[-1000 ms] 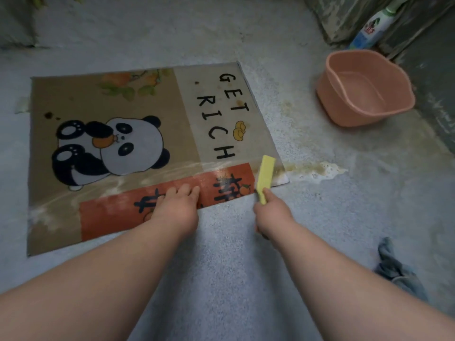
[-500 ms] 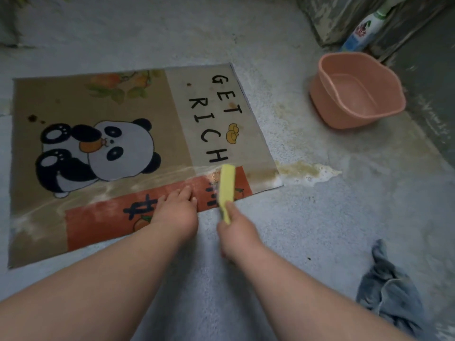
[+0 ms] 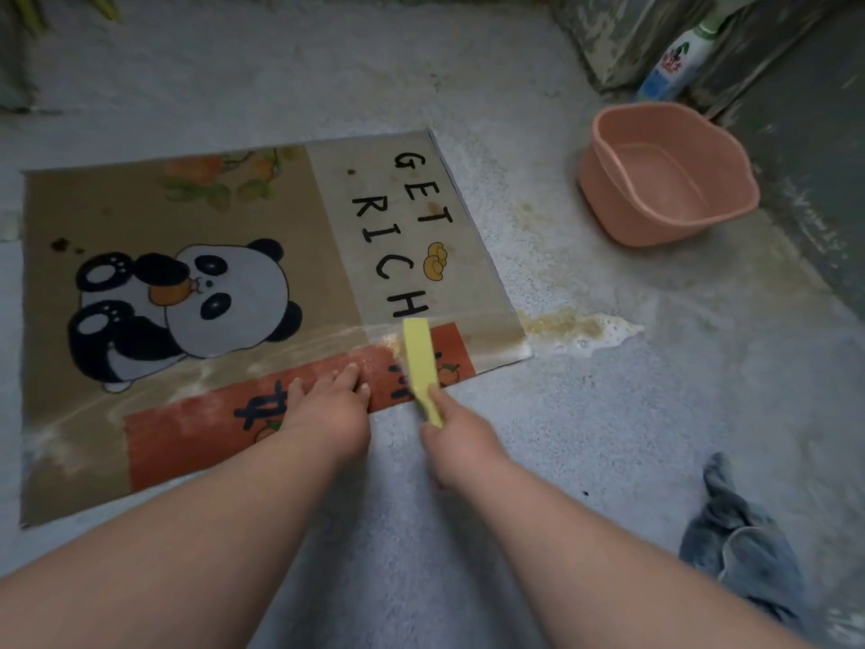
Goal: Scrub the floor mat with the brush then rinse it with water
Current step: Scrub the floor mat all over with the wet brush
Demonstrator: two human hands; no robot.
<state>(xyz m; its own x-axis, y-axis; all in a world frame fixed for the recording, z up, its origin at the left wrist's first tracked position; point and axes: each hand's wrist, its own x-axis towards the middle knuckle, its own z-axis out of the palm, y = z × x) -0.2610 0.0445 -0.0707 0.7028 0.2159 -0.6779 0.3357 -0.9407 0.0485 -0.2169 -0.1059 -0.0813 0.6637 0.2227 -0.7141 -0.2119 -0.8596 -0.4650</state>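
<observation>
While the left grip (image 3: 327, 414), fingers spread flat, pins the floor mat (image 3: 262, 213) at its near edge, the right grip (image 3: 461, 442), curled round the yellow brush (image 3: 420, 363), should scrub in short firm strokes. The mat lies on the floor (image 3: 608, 437), under the left grip and just ahead of the right.

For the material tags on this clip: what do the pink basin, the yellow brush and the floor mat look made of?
Pink basin: likely plastic, smooth moulded wall, rolled rim.
Yellow brush: probably plastic, plain matte back; bristles hidden.
Floor mat: seemingly printed textile, dull, thin, flat, with suds.
</observation>
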